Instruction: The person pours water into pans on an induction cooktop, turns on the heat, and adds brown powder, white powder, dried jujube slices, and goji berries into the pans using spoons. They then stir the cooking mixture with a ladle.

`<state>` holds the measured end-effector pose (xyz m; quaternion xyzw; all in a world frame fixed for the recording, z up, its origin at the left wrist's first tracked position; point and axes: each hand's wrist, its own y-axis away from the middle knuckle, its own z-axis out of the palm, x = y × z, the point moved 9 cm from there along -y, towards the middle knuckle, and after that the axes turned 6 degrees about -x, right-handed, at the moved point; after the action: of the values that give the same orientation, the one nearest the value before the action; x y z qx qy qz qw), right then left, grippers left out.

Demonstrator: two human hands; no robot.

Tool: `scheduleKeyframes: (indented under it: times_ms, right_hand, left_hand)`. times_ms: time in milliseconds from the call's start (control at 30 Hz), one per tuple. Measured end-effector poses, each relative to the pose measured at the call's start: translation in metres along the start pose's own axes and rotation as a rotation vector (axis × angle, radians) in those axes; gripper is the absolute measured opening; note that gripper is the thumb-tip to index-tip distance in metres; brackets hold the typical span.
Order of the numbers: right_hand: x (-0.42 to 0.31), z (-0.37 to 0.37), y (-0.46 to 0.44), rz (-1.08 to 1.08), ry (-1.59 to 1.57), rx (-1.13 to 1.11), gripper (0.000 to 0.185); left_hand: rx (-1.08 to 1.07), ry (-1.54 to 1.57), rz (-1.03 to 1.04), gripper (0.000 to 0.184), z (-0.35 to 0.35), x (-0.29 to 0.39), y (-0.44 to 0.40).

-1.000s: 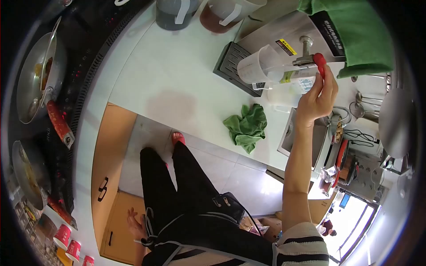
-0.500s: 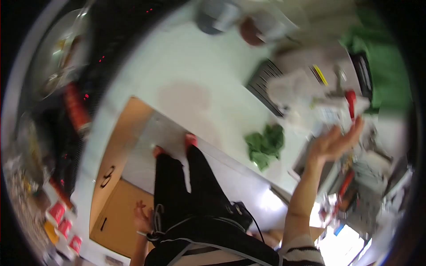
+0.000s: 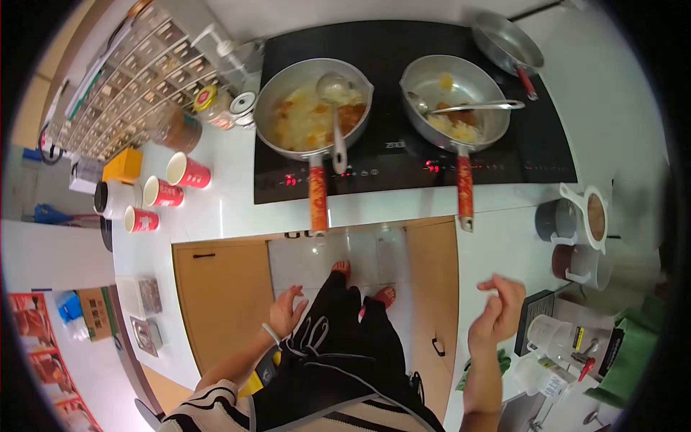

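Observation:
Above the floor, near the apron, my left hand (image 3: 287, 311) is empty with its fingers apart. My right hand (image 3: 498, 309) hangs over the right counter's edge, fingers loosely curled but apart, nothing in it. Beside it are a black drip tray (image 3: 534, 314), a clear measuring jug (image 3: 551, 333) under a tap with a red handle (image 3: 586, 369), and a green cloth (image 3: 497, 367) partly behind my right forearm. Two pans, the left pan (image 3: 306, 147) and the right pan (image 3: 497, 90), stand on the black cooktop (image 3: 389, 169), each with food and a ladle.
A small pan (image 3: 508, 42) stands at the cooktop's back right. Red paper cups (image 3: 189, 171) and jars (image 3: 213, 106) are on the left counter. Pitchers (image 3: 581, 265) stand at the right. Orange cabinets (image 3: 219, 281) border the floor below.
My right hand has let go of the red tap handle and moved away from it. The view has turned left to the cooktop. My left hand is now higher, before the apron.

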<state>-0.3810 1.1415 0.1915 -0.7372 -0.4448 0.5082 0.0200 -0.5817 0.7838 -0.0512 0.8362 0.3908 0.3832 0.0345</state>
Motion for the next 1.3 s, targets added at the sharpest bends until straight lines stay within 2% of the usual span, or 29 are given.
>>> scheduleKeyframes:
  times_ms: [33, 67, 133, 200, 233, 267, 300, 367, 433, 467, 567, 600, 700, 833, 933, 1033, 1133, 1233, 1300]
  right_hand:
    - [-0.018, 0.029, -0.030, -0.003, -0.060, -0.096, 0.025]
    - [-0.034, 0.068, -0.057, -0.068, -0.064, -0.220, 0.038]
    - [-0.036, 0.154, -0.088, 0.338, -0.224, -0.474, 0.054]
    - [-0.022, 0.222, -0.097, 0.357, -0.205, -0.621, 0.066]
    - [-0.017, 0.241, -0.102, 0.357, -0.286, -0.577, 0.056]
    - [-0.018, 0.251, -0.113, 0.206, -0.271, -0.504, 0.047]
    - [-0.023, 0.255, -0.122, 0.058, -0.254, -0.434, 0.039]
    - [-0.017, 0.248, -0.146, 0.328, -0.465, -0.178, 0.018]
    - [-0.012, 0.241, -0.179, 0.436, -0.520, -0.056, 0.019]
    - [-0.011, 0.244, -0.196, 0.459, -0.572, -0.032, 0.022]
    - [-0.002, 0.268, -0.234, 0.438, -0.399, -0.229, 0.022]
    - [-0.015, 0.269, -0.243, 0.304, -0.314, -0.332, 0.020]
    - [-0.084, 0.266, -0.248, -0.419, 0.377, -0.592, 0.020]
    - [-0.100, 0.265, -0.225, -0.771, 0.647, -0.786, 0.021]
    - [-0.097, 0.253, -0.206, -0.706, 0.646, -0.874, 0.023]
    - [-0.099, 0.235, -0.208, -0.467, 0.529, -0.838, 0.019]
    - [-0.048, 0.214, -0.210, 0.268, -0.017, -0.620, 0.016]
    - [-0.014, 0.211, -0.203, 0.542, -0.355, -0.416, 0.021]
    - [0.000, 0.222, -0.195, 0.637, -0.476, -0.305, 0.024]
  left_hand:
    - [0.033, 0.141, -0.042, 0.036, -0.017, 0.008, -0.005]
    - [0.064, 0.285, -0.068, 0.031, -0.035, 0.018, -0.012]
    - [0.094, 0.740, 0.059, 0.035, -0.058, 0.043, -0.038]
    - [-0.090, 1.256, 0.069, 0.040, -0.078, 0.088, -0.068]
    - [-0.201, 1.415, 0.107, 0.042, -0.085, 0.110, -0.084]
    - [-0.314, 1.573, 0.145, 0.044, -0.092, 0.130, -0.098]
    - [-0.384, 1.623, 0.128, 0.044, -0.099, 0.146, -0.111]
    - [-0.527, 1.718, 0.094, 0.044, -0.106, 0.172, -0.129]
    - [-0.586, 1.673, 0.048, 0.044, -0.094, 0.173, -0.138]
    - [-0.613, 1.647, 0.028, 0.044, -0.090, 0.173, -0.142]
    - [-0.699, 1.637, -0.044, 0.044, -0.088, 0.174, -0.141]
    - [-0.713, 1.627, -0.028, 0.041, -0.088, 0.174, -0.141]
    - [-0.733, 1.618, 0.001, 0.042, -0.088, 0.174, -0.142]
    - [-0.758, 1.615, 0.015, 0.043, -0.089, 0.175, -0.141]
    - [-0.770, 1.617, 0.016, 0.043, -0.089, 0.176, -0.141]
    - [-0.772, 1.611, 0.024, 0.043, -0.089, 0.176, -0.142]
    - [-0.770, 1.600, 0.025, 0.044, -0.088, 0.175, -0.142]
    - [-0.775, 1.603, 0.025, 0.046, -0.089, 0.175, -0.142]
    - [-0.778, 1.605, 0.028, 0.047, -0.087, 0.174, -0.142]
